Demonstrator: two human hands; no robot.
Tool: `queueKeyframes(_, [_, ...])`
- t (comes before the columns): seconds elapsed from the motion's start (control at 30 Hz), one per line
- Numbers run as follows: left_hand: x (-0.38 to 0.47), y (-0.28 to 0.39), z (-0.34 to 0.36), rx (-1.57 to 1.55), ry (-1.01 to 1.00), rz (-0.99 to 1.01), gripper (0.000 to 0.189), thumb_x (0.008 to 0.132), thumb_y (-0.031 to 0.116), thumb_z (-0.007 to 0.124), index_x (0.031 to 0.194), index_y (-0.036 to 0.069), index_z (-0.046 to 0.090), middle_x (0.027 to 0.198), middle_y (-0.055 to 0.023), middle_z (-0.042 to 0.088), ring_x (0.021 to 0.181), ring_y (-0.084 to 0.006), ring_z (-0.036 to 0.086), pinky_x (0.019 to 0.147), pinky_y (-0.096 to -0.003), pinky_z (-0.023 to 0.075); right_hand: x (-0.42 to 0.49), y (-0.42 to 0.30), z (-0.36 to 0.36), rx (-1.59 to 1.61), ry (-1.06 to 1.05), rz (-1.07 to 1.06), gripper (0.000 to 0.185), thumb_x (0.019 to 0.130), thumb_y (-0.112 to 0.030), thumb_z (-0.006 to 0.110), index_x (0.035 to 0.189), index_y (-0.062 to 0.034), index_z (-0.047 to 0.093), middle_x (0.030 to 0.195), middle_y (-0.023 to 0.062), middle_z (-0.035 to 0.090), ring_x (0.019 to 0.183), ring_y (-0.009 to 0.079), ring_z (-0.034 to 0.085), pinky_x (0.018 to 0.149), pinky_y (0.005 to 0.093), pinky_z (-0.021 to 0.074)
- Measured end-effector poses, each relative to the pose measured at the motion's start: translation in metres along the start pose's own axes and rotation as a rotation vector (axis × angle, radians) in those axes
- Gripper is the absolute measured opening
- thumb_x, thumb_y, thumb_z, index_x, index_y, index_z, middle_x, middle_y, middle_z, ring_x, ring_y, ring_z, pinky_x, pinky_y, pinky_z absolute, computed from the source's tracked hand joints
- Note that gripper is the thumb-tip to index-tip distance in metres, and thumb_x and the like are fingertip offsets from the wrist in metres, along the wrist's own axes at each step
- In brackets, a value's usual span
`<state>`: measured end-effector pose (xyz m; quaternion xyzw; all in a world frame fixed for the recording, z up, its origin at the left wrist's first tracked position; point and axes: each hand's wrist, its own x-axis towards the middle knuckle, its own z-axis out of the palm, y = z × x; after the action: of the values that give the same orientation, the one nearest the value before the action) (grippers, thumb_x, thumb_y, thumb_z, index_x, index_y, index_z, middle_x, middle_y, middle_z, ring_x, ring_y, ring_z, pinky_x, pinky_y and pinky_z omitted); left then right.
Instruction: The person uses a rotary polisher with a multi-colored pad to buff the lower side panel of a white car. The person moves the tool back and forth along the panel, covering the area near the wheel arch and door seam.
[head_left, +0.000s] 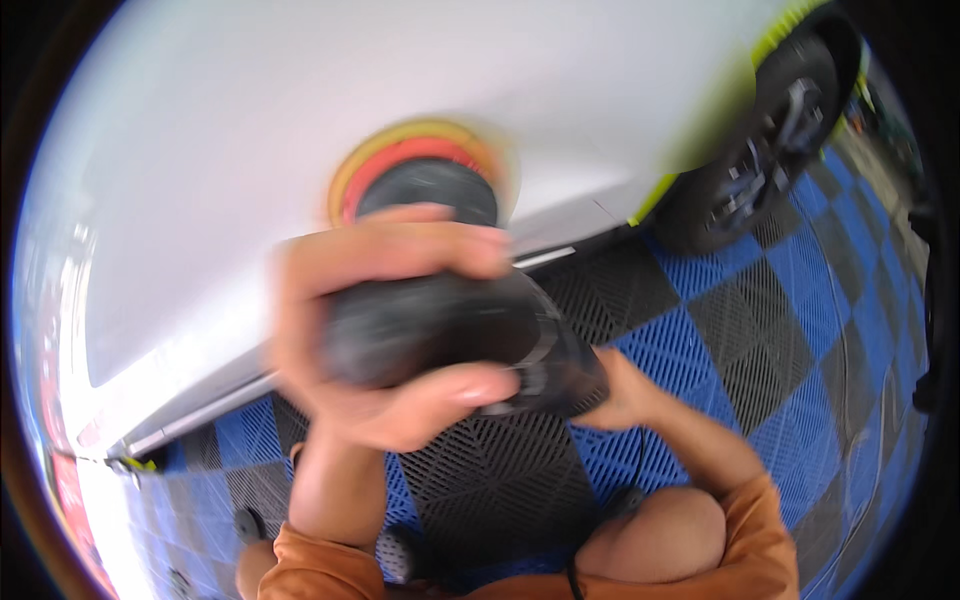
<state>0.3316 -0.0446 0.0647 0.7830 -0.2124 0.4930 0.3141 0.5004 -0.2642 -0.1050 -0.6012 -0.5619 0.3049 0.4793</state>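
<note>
A black electric car polisher is held in both hands in front of a light-coloured car body panel. My left hand wraps around the polisher's head, thumb on the near side and fingers over the far side. Farther back on the tool, my right hand grips its body from the right; most of its fingers are hidden behind the tool. The red and yellow polishing pad lies against the panel, its edge blurred. Yellow-green tape or trim edges the panel near the wheel arch.
A car wheel with a black tyre stands at the upper right. Blue and black ribbed floor tiles lie below the car. A thin cord runs over the floor at the right. My bent knee is close under my right arm.
</note>
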Motion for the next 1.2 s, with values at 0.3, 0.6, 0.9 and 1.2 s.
queueKeyframes(0.3, [0.048, 0.035, -0.049, 0.164, 0.083, 0.012, 0.067, 0.102, 0.042, 0.057, 0.144, -0.007, 0.042, 0.124, -0.0321, 0.066, 0.118, -0.0468, 0.066, 0.109, -0.0606, 0.049, 0.076, -0.01, -0.009, 0.035, 0.12, -0.419, 0.053, 0.075, -0.012, 0.082, 0.121, 0.0059, 0.064, 0.099, 0.0239, 0.078, 0.092, 0.0377, 0.077, 0.082, 0.0436, 0.0611])
queueKeyframes(0.6, [0.052, 0.017, -0.011, 0.294, 0.008, 0.182, 0.058, 0.096, 0.033, 0.067, 0.136, -0.004, 0.048, 0.106, -0.0263, 0.072, 0.098, -0.0439, 0.072, 0.108, -0.0627, 0.0469, 0.073, 0.011, 0.0, 0.138, 0.121, -0.305, 0.063, 0.077, -0.013, 0.083, 0.134, 0.0027, 0.061, 0.114, 0.0243, 0.076, 0.11, 0.0384, 0.075, 0.093, 0.0426, 0.0597])
queueKeyframes(0.9, [0.065, 0.03, 0.008, 0.377, -0.182, 0.158, 0.054, 0.098, 0.031, 0.06, 0.134, -0.008, 0.049, 0.103, -0.0275, 0.072, 0.096, -0.0411, 0.072, 0.108, -0.0599, 0.0456, 0.078, -0.004, -0.013, 0.161, 0.02, -0.29, 0.06, 0.08, -0.009, 0.079, 0.135, 0.0025, 0.06, 0.115, 0.0239, 0.076, 0.109, 0.036, 0.075, 0.097, 0.0416, 0.0588])
queueKeyframes(1.2, [0.082, 0.035, 0.002, 0.373, -0.179, 0.164, 0.054, 0.096, 0.031, 0.063, 0.133, -0.006, 0.05, 0.103, -0.0236, 0.073, 0.099, -0.0418, 0.073, 0.111, -0.0622, 0.0442, 0.091, 0.003, -0.013, 0.222, 0.035, -0.372, 0.058, 0.079, -0.008, 0.08, 0.132, 0.0044, 0.06, 0.114, 0.0235, 0.076, 0.108, 0.0374, 0.075, 0.095, 0.0414, 0.0584])
